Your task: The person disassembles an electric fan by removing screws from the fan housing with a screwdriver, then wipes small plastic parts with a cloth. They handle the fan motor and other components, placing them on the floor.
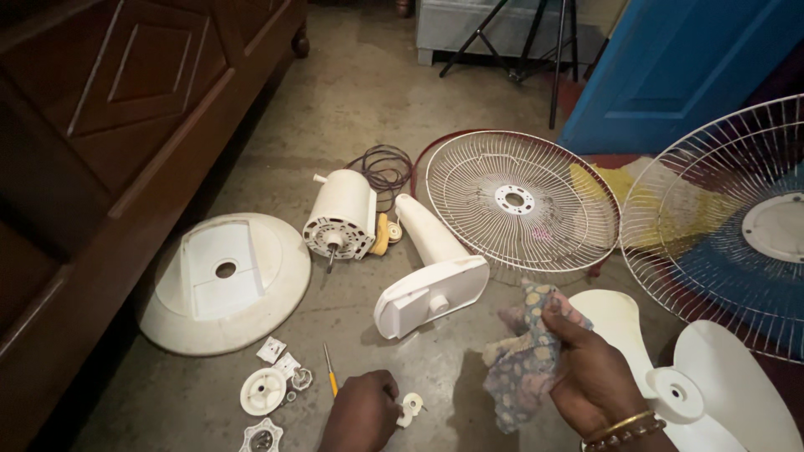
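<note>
My left hand (363,413) is low on the floor, fingers closed around a small white plastic part (410,408). My right hand (589,374) grips a crumpled patterned cloth (525,360), held above the floor beside the white fan blade (703,385). In front of me lie the taken-apart fan pieces: a white motor (341,215) with its shaft toward me, a white neck housing (431,272) and a round white base (226,280).
Two wire fan guards lie at right: one flat (521,201), one at the frame edge (737,226). A coiled cord (385,166), a yellow-handled screwdriver (330,374) and several small white parts (265,391) lie about. Dark wooden furniture (109,125) runs along the left; a blue door (678,67) stands behind.
</note>
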